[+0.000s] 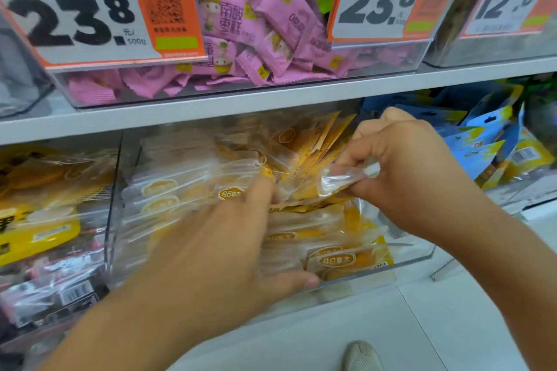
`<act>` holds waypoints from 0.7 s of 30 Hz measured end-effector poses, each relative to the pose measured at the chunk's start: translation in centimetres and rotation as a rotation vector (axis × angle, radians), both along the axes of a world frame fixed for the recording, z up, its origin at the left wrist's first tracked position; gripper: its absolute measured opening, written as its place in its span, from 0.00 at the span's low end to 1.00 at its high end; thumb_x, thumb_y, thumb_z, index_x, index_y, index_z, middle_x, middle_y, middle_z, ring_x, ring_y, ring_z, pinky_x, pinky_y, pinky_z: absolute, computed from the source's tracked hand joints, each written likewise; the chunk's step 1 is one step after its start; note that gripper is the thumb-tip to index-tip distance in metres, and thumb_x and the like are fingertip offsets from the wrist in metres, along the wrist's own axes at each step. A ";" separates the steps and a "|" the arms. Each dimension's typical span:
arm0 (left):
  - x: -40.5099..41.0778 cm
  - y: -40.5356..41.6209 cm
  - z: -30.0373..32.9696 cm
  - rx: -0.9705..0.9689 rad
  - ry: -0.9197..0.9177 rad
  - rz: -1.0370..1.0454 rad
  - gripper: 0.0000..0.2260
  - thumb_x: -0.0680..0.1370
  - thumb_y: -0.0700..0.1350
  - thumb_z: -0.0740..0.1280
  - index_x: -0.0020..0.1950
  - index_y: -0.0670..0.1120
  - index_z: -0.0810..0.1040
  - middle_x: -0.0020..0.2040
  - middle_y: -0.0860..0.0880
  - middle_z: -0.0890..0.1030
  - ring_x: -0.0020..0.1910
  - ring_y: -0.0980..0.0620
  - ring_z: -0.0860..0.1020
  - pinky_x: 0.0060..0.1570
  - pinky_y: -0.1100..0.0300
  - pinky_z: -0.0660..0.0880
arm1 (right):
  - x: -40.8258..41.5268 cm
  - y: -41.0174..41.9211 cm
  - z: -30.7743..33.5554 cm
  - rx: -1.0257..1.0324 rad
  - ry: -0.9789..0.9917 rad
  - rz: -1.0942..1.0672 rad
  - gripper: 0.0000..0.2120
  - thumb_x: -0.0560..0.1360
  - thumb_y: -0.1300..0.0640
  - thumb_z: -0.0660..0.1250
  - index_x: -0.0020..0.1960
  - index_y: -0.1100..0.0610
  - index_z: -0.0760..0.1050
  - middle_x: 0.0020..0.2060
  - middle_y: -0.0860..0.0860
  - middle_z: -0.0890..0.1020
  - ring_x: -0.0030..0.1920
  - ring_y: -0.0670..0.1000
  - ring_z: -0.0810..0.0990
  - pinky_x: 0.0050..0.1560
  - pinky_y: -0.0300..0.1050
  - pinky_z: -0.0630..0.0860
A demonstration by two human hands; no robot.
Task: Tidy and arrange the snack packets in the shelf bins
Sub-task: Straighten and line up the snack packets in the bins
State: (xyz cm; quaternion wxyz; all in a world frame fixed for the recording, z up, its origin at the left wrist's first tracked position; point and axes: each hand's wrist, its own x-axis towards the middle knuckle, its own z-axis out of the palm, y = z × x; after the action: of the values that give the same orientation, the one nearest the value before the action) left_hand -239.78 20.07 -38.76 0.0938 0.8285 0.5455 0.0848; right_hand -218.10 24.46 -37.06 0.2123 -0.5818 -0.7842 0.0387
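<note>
Shop shelf, lower tier: clear bin (416, 253) w/ yellow snack packets (346, 259). Right hand (401, 166) pinches one packet's clear end (340, 179); left hand (220, 238) flat, fingers straight, pressing stack. Step: mid-sort. Next, prob.: lay it flush w/ row.

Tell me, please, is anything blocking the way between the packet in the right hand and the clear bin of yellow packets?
Nothing visible blocks it. The right hand pinches a clear packet directly above the bin, whose top is open. The left hand is in the bin, left of it.
</note>
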 end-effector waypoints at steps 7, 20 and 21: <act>-2.0 0.2 -1.2 0.102 0.037 -0.051 0.33 0.72 0.71 0.27 0.63 0.66 0.64 0.53 0.60 0.76 0.52 0.55 0.77 0.51 0.52 0.74 | -0.4 1.1 -1.5 0.050 0.211 0.225 0.10 0.66 0.44 0.78 0.36 0.48 0.80 0.42 0.40 0.81 0.48 0.48 0.79 0.51 0.53 0.75; -3.3 1.6 -0.2 -0.141 -0.416 0.172 0.26 0.59 0.75 0.69 0.50 0.67 0.66 0.52 0.68 0.75 0.46 0.65 0.79 0.44 0.59 0.79 | -4.9 2.8 -1.2 -0.231 0.119 0.309 0.15 0.70 0.47 0.77 0.36 0.50 0.72 0.30 0.46 0.76 0.35 0.44 0.73 0.35 0.43 0.67; -3.4 1.6 -0.1 -0.121 -0.355 0.180 0.26 0.60 0.76 0.67 0.51 0.67 0.65 0.52 0.67 0.75 0.46 0.65 0.79 0.44 0.59 0.78 | -5.0 2.9 -1.2 -0.280 0.129 0.320 0.13 0.71 0.47 0.76 0.39 0.49 0.73 0.33 0.46 0.77 0.36 0.44 0.74 0.37 0.46 0.71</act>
State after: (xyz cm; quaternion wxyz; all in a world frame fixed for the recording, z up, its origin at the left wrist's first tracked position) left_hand -243.13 21.65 -38.88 0.2303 0.7414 0.5962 0.2045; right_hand -223.07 27.33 -38.30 0.1704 -0.4701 -0.8382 0.2176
